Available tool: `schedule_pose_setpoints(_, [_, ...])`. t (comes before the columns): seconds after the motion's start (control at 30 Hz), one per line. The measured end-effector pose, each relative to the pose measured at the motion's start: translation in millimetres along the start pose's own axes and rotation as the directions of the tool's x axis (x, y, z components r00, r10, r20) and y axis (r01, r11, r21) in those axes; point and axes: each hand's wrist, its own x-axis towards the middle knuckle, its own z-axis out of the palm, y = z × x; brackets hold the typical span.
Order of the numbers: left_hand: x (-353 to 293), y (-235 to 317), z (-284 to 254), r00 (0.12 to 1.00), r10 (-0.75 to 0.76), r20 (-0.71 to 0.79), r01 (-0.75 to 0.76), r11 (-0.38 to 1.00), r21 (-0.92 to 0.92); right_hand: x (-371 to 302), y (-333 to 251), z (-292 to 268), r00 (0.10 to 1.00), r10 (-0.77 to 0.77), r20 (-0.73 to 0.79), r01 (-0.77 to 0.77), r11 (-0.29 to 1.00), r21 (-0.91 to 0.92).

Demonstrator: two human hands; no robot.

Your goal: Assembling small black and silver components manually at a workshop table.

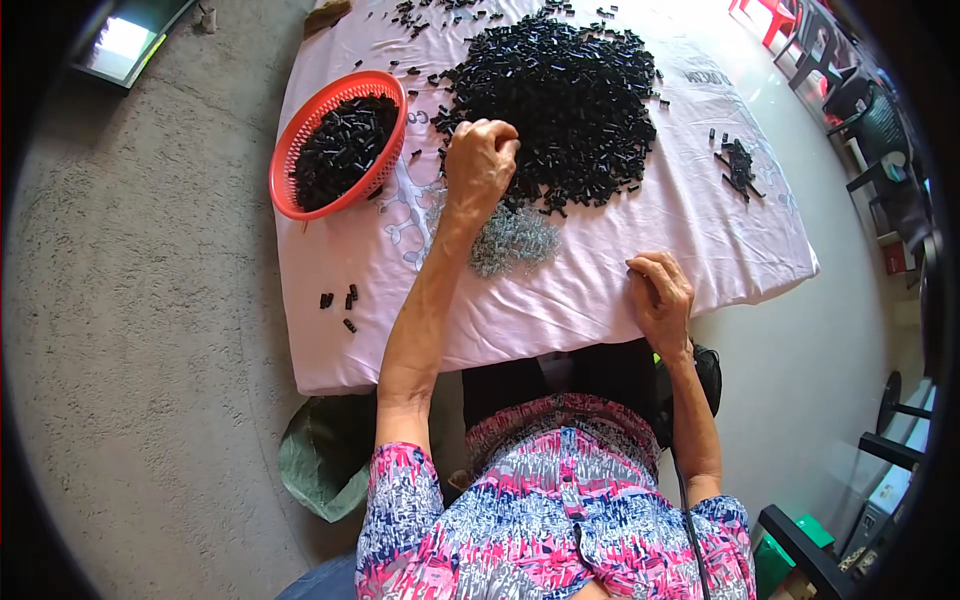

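Note:
A big heap of small black plastic pieces [580, 100] lies on the cloth-covered table [620, 235]. My left hand [482, 165] is over the heap's near-left edge, fingers curled together; whatever they grip is hidden. Just below that hand sits a small tangled pile of fine grey, wiry bits [515, 242], perhaps tiny springs. My right hand [662, 295] rests by the table's near edge, thumb and fingers drawn together in a pinch. I cannot make out anything between them. To the left, a red plastic basket [283, 180] holds many more black pieces [345, 145].
Several loose black pieces [349, 325] lie at the table's near left. A small cluster of black parts [738, 168] is at the right. A green sack [325, 455] stands on the floor below the left corner. Chairs [875, 110] line the far right.

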Motion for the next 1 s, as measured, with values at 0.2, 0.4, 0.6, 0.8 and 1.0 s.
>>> schedule_pose_setpoints(0.2, [12.8, 7.4, 25.4, 0.989, 0.048, 0.141, -0.057, 0.996, 0.062, -0.3, 1.2, 0.4, 1.000, -0.016, -0.002, 0.016, 0.999, -0.028])
schedule_pose_setpoints(0.4, [11.5, 8.6, 37.9, 0.994, 0.024, 0.106, -0.035, 0.994, 0.101, -1.1, 0.1, 2.0, 1.000, -0.023, 0.005, 0.023, 0.999, -0.029])
schedule_pose_setpoints(0.6, [9.2, 12.2, 32.9, 0.995, 0.028, 0.100, -0.036, 0.996, 0.082, -1.3, 1.3, 1.4, 1.000, -0.031, -0.001, 0.031, 0.998, -0.054])
schedule_pose_setpoints(0.8, [6.5, 7.3, 32.7, 0.996, 0.070, 0.063, -0.075, 0.994, 0.076, 0.0, 1.1, 3.3, 0.998, -0.057, 0.005, 0.057, 0.996, -0.064])
schedule_pose_setpoints(1.0, [10.9, 11.0, 38.2, 0.993, 0.011, 0.118, -0.019, 0.998, 0.067, -1.1, 2.1, 3.9, 0.999, -0.053, -0.004, 0.053, 0.997, -0.062])
